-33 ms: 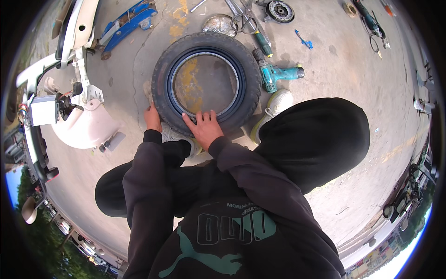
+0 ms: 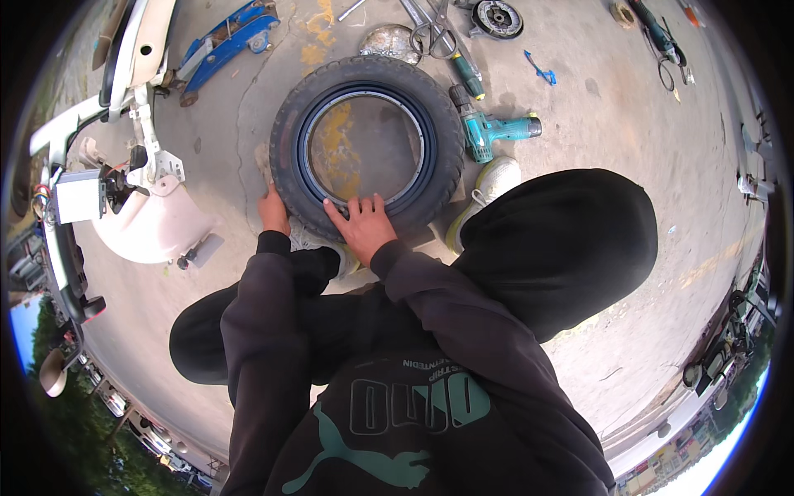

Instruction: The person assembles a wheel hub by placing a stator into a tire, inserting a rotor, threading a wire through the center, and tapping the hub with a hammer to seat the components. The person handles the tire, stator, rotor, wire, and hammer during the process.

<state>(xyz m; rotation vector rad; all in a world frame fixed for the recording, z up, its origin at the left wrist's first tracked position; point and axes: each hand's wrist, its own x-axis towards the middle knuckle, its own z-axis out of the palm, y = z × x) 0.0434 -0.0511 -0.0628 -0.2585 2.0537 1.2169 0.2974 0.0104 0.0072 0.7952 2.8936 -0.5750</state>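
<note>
A black tyre lies flat on the concrete floor in front of me, with a thin metal ring around its inner opening. Stained floor shows through the middle. My left hand is closed against the tyre's outer edge at the near left, some of its fingertips hidden by the tyre. On the near sidewall rests my right hand, fingers spread and tips reaching the inner ring. A teal cordless drill lies just right of the tyre.
Beyond the tyre are a round metal plate, scissors, a green-handled tool and a wheel hub. A blue metal jack-like piece lies far left. Partly dismantled white scooter parts stand left. A blue strip lies right.
</note>
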